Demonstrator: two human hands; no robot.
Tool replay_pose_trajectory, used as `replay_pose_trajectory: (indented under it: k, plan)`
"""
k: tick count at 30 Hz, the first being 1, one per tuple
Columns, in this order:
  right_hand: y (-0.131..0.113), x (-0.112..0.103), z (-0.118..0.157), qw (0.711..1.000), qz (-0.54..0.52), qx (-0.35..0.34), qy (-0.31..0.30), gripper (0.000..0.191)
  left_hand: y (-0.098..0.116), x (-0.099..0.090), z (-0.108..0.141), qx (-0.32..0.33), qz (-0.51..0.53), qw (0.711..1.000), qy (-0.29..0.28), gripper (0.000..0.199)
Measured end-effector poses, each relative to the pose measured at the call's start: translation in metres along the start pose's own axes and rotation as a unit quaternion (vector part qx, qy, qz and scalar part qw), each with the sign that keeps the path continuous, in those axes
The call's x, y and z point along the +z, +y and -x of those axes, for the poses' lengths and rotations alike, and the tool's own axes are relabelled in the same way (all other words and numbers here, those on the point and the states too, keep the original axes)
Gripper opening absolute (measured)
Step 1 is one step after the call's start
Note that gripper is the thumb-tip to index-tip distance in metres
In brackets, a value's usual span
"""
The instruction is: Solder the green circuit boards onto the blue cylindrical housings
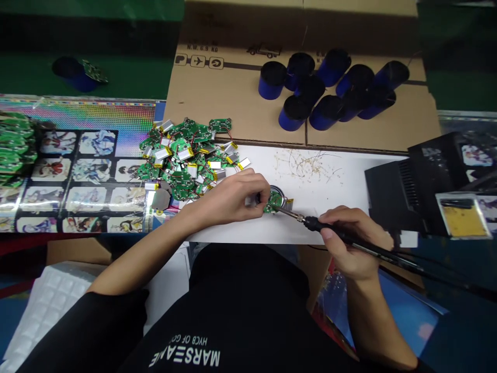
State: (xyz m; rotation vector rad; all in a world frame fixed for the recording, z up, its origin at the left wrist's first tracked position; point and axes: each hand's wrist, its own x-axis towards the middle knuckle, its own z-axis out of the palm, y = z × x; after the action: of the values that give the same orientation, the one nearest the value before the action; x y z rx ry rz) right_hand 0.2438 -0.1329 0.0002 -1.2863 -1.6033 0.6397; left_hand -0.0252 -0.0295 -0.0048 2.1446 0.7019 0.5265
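Observation:
In the head view, my right hand (353, 241) is wrapped round a black soldering iron (312, 223), whose metal tip points left and meets a small green circuit board (273, 203). A dark ring shows behind the board, and a small silver battery (289, 203) with yellow tape sits at its right. My left hand (248, 196) is pinched at the board's left edge. What is between those fingertips is too small to make out. Behind my left hand rises a heap of green circuit boards (192, 129) with silver batteries and thin red wires.
Several blue cylinders with black tops (294, 113) stand on a cardboard sheet (217, 98) at the back. Wire scraps (305, 163) litter the white work surface (248, 234). A black box-like device (392, 186) is at right. More green boards (15, 147) are stacked at far left on printed sheets.

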Motion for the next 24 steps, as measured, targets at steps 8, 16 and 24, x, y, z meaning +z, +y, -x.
replay_pose_trajectory:
  k: [8,16,24]
  plan:
    - [-0.0016,0.0031,-0.0038,1.000,0.003,0.011,-0.003,0.006,-0.0015,-0.0001,0.0000,0.001,-0.001,1.000,-0.004,0.012]
    - [-0.0009,0.0034,-0.0038,0.999,0.023,0.026,0.008,0.005,-0.0016,-0.0003,-0.0006,0.000,-0.001,1.000,-0.011,0.011]
    - [-0.0027,0.0033,-0.0054,0.999,0.027,0.022,0.008,0.003,-0.0015,-0.0009,-0.0007,0.007,-0.001,1.000,-0.010,0.013]
